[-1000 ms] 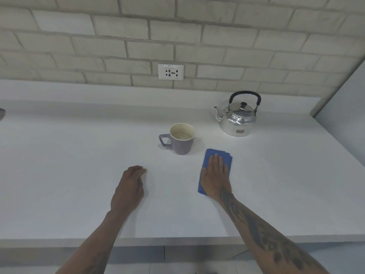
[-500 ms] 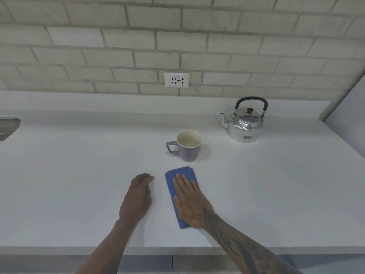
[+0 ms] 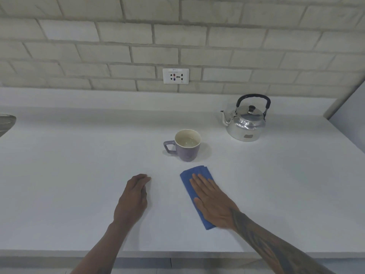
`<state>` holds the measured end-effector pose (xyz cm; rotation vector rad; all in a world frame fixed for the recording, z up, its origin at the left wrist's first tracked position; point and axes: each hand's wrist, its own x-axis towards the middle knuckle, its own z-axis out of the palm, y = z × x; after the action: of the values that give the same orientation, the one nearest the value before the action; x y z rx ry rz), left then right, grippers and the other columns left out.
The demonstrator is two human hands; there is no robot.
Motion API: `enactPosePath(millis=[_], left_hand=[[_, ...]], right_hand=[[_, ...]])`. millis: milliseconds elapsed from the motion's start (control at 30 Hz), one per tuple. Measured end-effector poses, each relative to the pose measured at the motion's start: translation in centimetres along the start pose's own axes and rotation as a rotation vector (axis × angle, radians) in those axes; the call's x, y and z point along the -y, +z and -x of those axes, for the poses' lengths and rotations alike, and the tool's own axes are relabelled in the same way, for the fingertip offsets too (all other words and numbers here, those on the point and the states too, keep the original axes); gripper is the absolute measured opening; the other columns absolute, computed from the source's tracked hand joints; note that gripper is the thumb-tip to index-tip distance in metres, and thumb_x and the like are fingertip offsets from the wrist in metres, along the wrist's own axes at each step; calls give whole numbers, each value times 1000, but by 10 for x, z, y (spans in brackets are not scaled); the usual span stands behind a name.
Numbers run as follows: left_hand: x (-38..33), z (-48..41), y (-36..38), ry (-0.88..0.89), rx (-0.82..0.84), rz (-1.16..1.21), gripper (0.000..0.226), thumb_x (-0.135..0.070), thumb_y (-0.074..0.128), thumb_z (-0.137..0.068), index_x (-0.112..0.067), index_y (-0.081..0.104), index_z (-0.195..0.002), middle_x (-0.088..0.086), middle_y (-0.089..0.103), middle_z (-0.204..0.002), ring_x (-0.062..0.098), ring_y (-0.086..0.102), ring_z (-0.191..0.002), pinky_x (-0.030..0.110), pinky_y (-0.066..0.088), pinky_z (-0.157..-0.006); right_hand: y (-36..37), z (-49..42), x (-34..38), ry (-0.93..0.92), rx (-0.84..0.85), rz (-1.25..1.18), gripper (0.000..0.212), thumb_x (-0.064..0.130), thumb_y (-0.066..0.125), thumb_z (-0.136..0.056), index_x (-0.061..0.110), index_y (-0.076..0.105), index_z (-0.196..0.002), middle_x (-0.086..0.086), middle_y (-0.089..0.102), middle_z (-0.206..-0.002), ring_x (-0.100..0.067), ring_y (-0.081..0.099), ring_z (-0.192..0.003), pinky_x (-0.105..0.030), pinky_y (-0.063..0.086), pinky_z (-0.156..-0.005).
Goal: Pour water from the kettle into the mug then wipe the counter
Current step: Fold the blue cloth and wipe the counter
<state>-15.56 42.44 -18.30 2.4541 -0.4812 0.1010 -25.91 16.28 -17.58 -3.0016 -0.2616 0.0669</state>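
Wiping the counter, with water already in the mug.

The right hand [image 3: 214, 202] lies flat on the cloth [image 3: 194, 181], fingers straight and close together, pinning it to the counter [image 3: 79, 175] rather than gripping it. The cloth is folded, soft and light by the look of it; it should slide easily under a flat palm, and bunch if only pinched at a corner. The left hand [image 3: 133, 196] rests just left of those fingers, loosely curled, holding nothing. Just beyond the right fingertips stands the mug [image 3: 186, 145], handle to the left. It looks breakable and easy to slosh if bumped. Farther beyond and to the right stands the kettle [image 3: 245, 120]. I count one cloth, one mug, one kettle.
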Motion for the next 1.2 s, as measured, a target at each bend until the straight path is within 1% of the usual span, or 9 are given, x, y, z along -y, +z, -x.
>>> enactPosePath(millis=[133,233,333,433,633,933,1067,1133,1200], left_hand=[[-1,-1,-1,8,-8,-3,40,-7,42,-96,-22,57,-131,-12,48,-137,6,42,-130,23,42,-92],[-4,-1,0,2,-16,-9,41,-4,43,-94,-22,57,-129,-12,49,-135,8,44,-128,23,43,-92],[-9,0,-1,0,-15,-29,44,-2,43,-91,-21,57,-129,-11,49,-133,10,43,-128,26,45,-93],[-13,2,-1,5,-7,-53,47,0,44,-89,-20,56,-130,-8,49,-134,13,43,-128,28,45,-97],[-17,4,-2,-12,26,-80,50,0,41,-90,-19,53,-134,-5,45,-139,14,39,-131,32,42,-100],[-23,5,-5,-42,44,-90,51,2,41,-88,-17,54,-133,-3,45,-139,17,40,-131,36,45,-96],[-49,1,-4,-125,23,-44,54,8,45,-82,-9,56,-132,8,50,-138,28,44,-128,38,43,-101],[-72,1,1,-113,28,-51,50,0,52,-83,-12,56,-132,10,52,-136,31,47,-125,40,44,-99],[-99,2,8,-99,45,-15,42,-11,55,-87,-16,56,-129,7,55,-130,27,50,-122,41,46,-94]], right_hand=[[-9,0,-55,148,12,19,85,56,-25,-83,12,-5,-153,2,-13,-160,-17,-9,-151,-27,-13,-119],[-13,-30,-87,336,-4,44,101,57,-37,-75,5,-1,-153,-7,-5,-163,-24,-1,-151,-38,2,-123],[-15,-59,-81,499,-14,49,67,40,-4,-99,1,3,-154,-13,1,-164,-30,2,-151,-45,9,-122],[-13,-62,-59,499,-22,24,59,31,14,-104,3,2,-154,-12,-1,-164,-30,1,-151,-45,8,-122],[3,-34,-19,420,-40,17,85,41,-20,-81,4,1,-154,-13,-3,-164,-32,0,-151,-45,4,-121],[3,4,8,424,-2,-15,89,44,-21,-77,3,-2,-153,-14,-6,-163,-32,-4,-151,-46,1,-122],[-18,-2,-1,383,63,-75,67,42,12,-99,2,12,-153,-14,7,-163,-32,8,-150,-46,9,-122],[-33,-6,-10,361,-13,-89,61,40,21,-97,6,28,-147,-13,25,-156,-32,23,-144,-45,19,-118],[-47,-11,-20,353,-56,-120,52,33,31,-99,8,32,-144,-10,30,-154,-30,25,-142,-45,22,-116]])
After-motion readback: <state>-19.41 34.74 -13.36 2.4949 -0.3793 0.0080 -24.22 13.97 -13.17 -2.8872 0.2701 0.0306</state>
